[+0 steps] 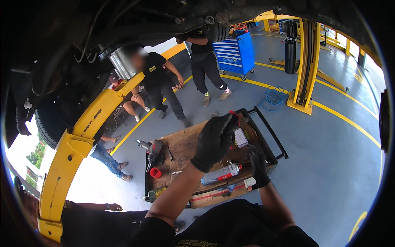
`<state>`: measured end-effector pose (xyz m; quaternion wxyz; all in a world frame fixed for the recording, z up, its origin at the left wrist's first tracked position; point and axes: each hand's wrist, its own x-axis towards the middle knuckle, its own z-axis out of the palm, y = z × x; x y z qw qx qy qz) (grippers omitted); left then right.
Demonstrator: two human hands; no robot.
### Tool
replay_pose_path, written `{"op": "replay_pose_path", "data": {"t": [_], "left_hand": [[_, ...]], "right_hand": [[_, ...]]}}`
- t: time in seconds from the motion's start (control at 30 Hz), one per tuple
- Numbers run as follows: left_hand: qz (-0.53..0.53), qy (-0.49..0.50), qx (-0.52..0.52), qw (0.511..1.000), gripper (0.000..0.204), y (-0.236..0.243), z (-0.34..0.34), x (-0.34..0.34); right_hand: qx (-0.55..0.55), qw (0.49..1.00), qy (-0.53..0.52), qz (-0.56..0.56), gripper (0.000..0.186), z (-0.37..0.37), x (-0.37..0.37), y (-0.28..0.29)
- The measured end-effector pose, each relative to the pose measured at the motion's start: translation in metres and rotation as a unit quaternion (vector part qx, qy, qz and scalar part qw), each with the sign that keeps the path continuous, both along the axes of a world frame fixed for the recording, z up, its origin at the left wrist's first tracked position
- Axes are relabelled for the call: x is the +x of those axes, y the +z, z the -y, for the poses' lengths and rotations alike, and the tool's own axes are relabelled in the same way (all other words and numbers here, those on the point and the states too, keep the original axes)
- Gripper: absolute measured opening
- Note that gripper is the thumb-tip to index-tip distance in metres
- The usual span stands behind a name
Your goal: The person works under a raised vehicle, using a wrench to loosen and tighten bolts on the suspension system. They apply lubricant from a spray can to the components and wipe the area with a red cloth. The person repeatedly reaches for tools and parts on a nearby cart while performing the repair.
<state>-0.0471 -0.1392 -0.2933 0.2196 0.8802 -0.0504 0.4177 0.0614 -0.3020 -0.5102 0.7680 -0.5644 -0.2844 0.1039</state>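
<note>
My left hand (214, 140), in a black glove, is raised over a cart (190, 138) topped with brown cardboard. Its fingers are curled together, and a thin red piece (235, 117) shows at their tips; what they hold is mostly hidden. My right hand (258, 165), also gloved in black, is over the cart's right side with its fingers stretched apart. Between the hands is a small white box (240, 138). A spray can (221, 174) lies below them. Toward the cart's left lie an impact wrench (154, 151), a red cup (155, 172) and a metal tool (170, 153).
A vehicle's underside hangs overhead. The yellow lift arm (88, 119) crosses the left side, and a yellow lift post (305, 68) stands at right. Several people are beyond the cart and at left. A blue tool cabinet (234, 53) and a coiled blue hose (275, 96) are farther back.
</note>
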Motion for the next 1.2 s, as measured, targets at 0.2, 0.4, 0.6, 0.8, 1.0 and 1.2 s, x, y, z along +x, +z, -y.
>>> {"op": "replay_pose_path", "data": {"t": [0.2, 0.4, 0.6, 0.8, 1.0, 1.2], "left_hand": [[-0.152, -0.164, -0.223, 0.949, 0.075, -0.088, 0.031, -0.03], [0.026, -0.012, -0.125, 0.992, 0.075, -0.075, -0.012, -0.096], [-0.037, 0.087, -0.152, 0.984, 0.055, -0.19, -0.033, -0.124], [-0.069, 0.157, -0.159, 0.972, 0.047, -0.242, -0.04, -0.159], [-0.087, 0.233, -0.135, 0.959, 0.048, -0.268, -0.042, -0.201], [-0.038, 0.338, -0.131, 0.931, 0.051, -0.296, -0.045, -0.206]], "right_hand": [[0.172, 0.955, 0.17, -0.172, 0.042, -0.042, -0.016, 0.066], [0.269, 0.956, 0.118, 0.015, 0.045, -0.081, -0.019, 0.235], [0.098, 0.642, -0.44, 0.621, 0.046, -0.092, -0.001, 0.419], [0.06, 0.527, -0.445, 0.722, 0.045, -0.137, 0.012, 0.434], [0.012, 0.627, -0.505, 0.593, 0.038, -0.033, 0.044, 0.419], [0.116, 0.554, -0.539, 0.624, 0.034, -0.057, 0.026, 0.44]]}}
